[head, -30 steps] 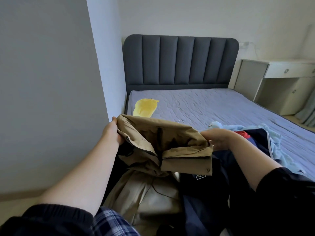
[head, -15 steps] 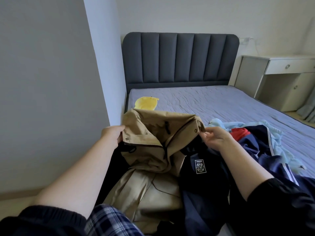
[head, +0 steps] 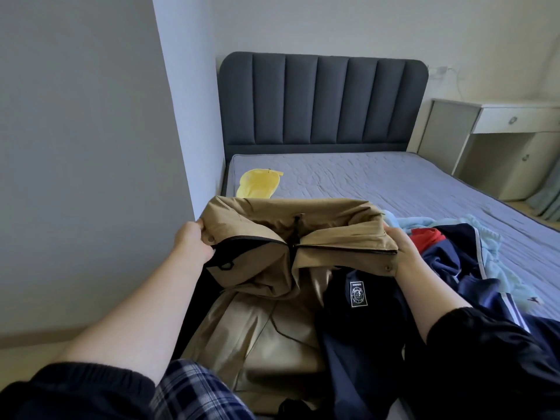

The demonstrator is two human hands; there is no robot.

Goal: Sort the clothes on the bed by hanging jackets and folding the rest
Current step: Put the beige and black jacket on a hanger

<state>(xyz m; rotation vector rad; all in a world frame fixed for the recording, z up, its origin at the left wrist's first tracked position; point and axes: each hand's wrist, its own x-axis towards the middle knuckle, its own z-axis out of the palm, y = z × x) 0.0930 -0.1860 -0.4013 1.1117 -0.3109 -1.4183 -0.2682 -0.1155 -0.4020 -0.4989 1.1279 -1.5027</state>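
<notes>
1. Jacket, the tan one, is lifted over the near end of the bed, above the clothes pile.
2. My left hand grips its left collar side, fingers curled tight on the cloth.
3. My right hand pinches the right side the same way.
4. I hold it wide, I think, to find the neck for hanging it.

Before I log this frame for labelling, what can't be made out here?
Head view only:
- Patch on the dark garment: print too small to read.
- Red garment: mostly buried under the striped navy jacket, type unclear.
- Left hand: fingers tucked behind the tan jacket it grips.
</notes>
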